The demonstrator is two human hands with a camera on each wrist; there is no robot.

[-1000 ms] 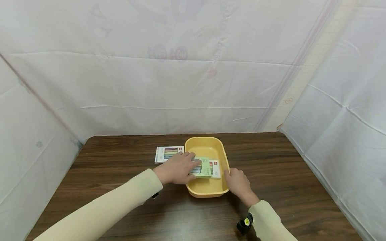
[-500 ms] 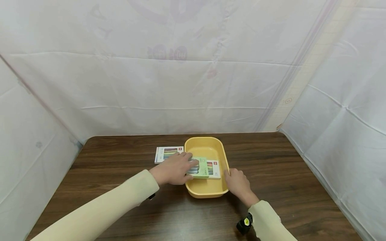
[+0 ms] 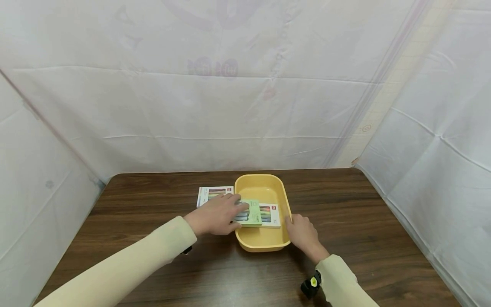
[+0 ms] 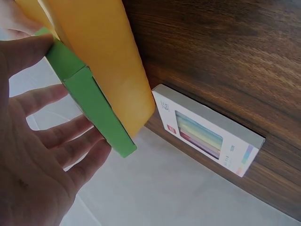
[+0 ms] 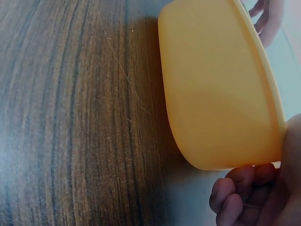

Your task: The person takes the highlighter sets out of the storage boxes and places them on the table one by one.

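Left hand (image 3: 215, 215), centre of the head view: thumb on one edge of a green box (image 3: 253, 214), the other fingers along the opposite edge; box held between them. Box lies across the left rim of a yellow bin (image 3: 261, 239), its right end over the bin's interior. In the left wrist view it shows edge-on at upper left, beside the bin's wall.

Right hand (image 3: 303, 233), right of centre: fingers curled at the bin's near right rim, gripping it; the right wrist view has them at lower right, under the corner.

Inside the bin: a white pack (image 3: 273, 215) with a window of coloured sticks, its left part hidden by the green box in the head view. Whether the two touch: cannot tell.

Left of the bin: a second pack (image 3: 204, 197), also white and windowed, flat on the dark wood-grain worktop (image 3: 356, 238), partly behind the left hand.

Pale sleeves on both arms; black wrist device (image 3: 310, 286) at the right cuff. White sheeting (image 3: 245, 111) fills the upper frame.
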